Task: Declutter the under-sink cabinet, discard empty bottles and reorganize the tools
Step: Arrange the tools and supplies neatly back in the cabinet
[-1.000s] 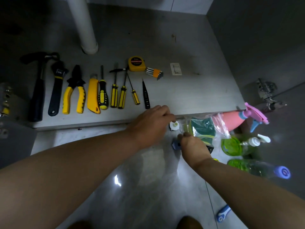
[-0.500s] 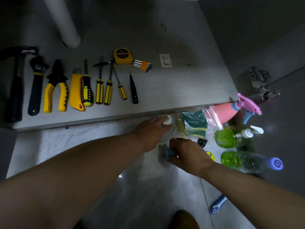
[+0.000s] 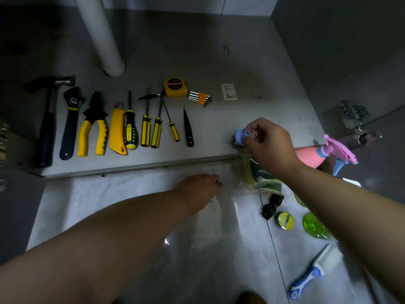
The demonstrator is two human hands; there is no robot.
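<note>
My right hand [image 3: 270, 148] pinches a small blue piece [image 3: 241, 135] with a round end, just above the front right of the cabinet floor [image 3: 252, 62]. My left hand [image 3: 200, 189] lies low on the floor tile in front of the cabinet edge, fingers curled under; what is inside them is hidden. On the cabinet floor a row of tools lies side by side: hammer [image 3: 47, 121], wrench [image 3: 70, 119], yellow pliers [image 3: 94, 130], utility knife [image 3: 117, 132], several screwdrivers [image 3: 145, 130], a black tester pen [image 3: 188, 130], tape measure [image 3: 175, 86] and hex keys [image 3: 199, 98].
A white drain pipe [image 3: 103, 36] stands at the cabinet's back left. On the tile at right lie a bag of sponges [image 3: 263, 183], a pink spray bottle [image 3: 306, 156], a green bottle [image 3: 313, 227], two black knobs [image 3: 272, 205], a yellow tape roll [image 3: 285, 220] and a blue-handled roller [image 3: 311, 275].
My right hand has lifted the blue piece off the tile and carried it up over the cabinet's front edge. My left hand has drawn back to the left, away from the sponge bag.
</note>
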